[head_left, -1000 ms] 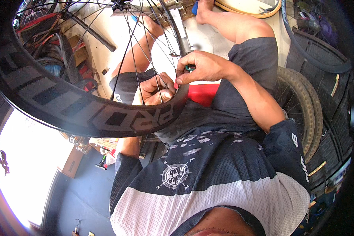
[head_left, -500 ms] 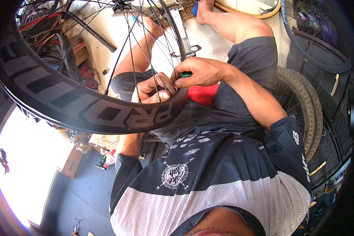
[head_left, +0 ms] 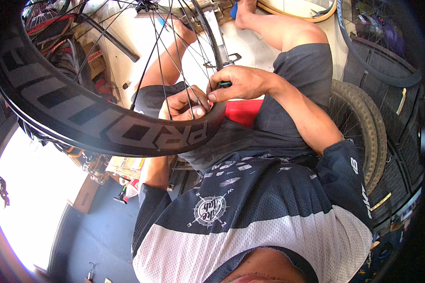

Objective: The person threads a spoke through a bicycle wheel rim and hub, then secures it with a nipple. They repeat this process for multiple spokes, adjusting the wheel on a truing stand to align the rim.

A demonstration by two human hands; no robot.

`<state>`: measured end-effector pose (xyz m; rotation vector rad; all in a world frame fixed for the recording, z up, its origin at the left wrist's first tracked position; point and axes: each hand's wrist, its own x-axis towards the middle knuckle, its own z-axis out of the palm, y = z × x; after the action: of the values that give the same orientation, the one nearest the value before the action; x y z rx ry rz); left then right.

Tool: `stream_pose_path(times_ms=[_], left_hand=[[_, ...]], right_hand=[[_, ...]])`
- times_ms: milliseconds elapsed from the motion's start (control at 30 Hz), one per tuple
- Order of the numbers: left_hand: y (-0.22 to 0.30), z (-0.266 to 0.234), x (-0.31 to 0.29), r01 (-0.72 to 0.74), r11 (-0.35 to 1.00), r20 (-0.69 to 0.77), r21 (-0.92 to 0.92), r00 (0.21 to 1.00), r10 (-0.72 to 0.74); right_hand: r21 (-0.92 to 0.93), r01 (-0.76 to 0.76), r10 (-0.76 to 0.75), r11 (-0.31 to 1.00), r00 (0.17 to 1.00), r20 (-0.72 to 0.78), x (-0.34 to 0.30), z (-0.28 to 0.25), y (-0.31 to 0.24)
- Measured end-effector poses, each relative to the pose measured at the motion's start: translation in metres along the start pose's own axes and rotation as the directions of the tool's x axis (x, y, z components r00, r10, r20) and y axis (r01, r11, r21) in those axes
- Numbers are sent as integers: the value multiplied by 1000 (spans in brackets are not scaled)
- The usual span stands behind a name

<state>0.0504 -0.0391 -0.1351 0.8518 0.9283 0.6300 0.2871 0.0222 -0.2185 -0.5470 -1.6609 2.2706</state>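
A black deep-rimmed bicycle wheel (head_left: 87, 111) with large grey lettering fills the upper left, its thin black spokes rising to a hub (head_left: 146, 5) at the top edge. My left hand (head_left: 186, 104) comes from beneath the rim and closes among the spokes, fingers curled and thumb at the rim's inner edge. Against its fingertips is my right hand (head_left: 238, 84), pinching a small green tool (head_left: 225, 84) that looks like a spoke wrench. Most of the tool is hidden by the fingers. Below the hands, the rim hangs over my dark shorts (head_left: 297, 94).
A silver metal arm (head_left: 213, 33) stands behind the wheel. Red material (head_left: 243, 112) shows between my thighs. At right are knobbly tyres (head_left: 363, 127) and a grey-blue hoop (head_left: 378, 73). A tan tyre (head_left: 311, 18) lies at the top, and a cardboard box (head_left: 83, 193) sits at lower left.
The wheel has turned slightly, its lettering sliding a little to the right toward my hands, and the lower rim sits a bit higher. Both hands keep nearly the same place.
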Motion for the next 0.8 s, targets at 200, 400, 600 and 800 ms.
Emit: stream_pose_path(times_ms=[200,400,600,800], left_hand=[[0,2,-1,15,1000,-24,11,1000,-15],[-4,-1,-4,25,1000,-17,7,1000,-25],[-2,1,-2,60,998,-26,-27,998,-61],[-12,5,1,180,978,-114,107,979,-167]], right_hand=[[-123,-132,140,984,989,56,1,-7,-16],[-85,-43,47,995,998,44,0,-2,0],[-99,-85,73,991,990,-123,-6,-6,-1],[-197,-163,93,967,942,-323,-20,-16,2]])
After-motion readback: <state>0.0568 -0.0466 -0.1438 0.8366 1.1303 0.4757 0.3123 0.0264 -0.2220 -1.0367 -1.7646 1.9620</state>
